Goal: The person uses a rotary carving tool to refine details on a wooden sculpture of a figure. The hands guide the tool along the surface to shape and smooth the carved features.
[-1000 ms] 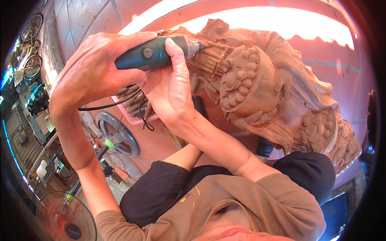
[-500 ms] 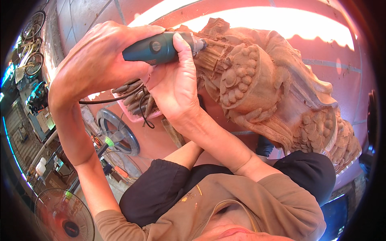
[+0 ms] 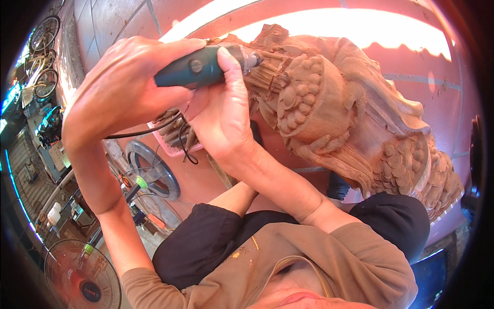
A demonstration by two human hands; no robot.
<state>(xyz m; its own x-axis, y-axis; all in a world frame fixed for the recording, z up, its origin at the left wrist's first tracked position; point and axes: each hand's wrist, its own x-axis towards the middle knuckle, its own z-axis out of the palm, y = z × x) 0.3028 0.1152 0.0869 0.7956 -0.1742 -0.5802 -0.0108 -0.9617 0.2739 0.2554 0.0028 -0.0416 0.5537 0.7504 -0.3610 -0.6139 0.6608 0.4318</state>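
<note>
A dark green rotary tool (image 3: 191, 69) with a metal nose lies across both hands. My left hand (image 3: 135, 77) wraps round its rear part, thumb and fingers on either side. Under the front part is my right hand (image 3: 221, 110), palm up, its thumb pressed on top of the body. The tool's tip (image 3: 256, 59) points right, at the grooved end of a brown wood carving (image 3: 329, 113); whether the bit touches the wood is too small to tell. Round bead-like clusters, folds and scrolls cover the carving, which lies on its side before my knees.
A black cable (image 3: 141, 135) runs below my left wrist. Beside it stands a pink tray (image 3: 177, 150) of slim tools. A grey wheel-like ring (image 3: 153, 170) and a standing fan (image 3: 82, 273) are at left. Sunlit red tiles (image 3: 432, 98) lie beyond the carving.
The rotary tool and both hands have shifted slightly left and down. The carving sits a little further left in the picture. Both hands keep their hold.
</note>
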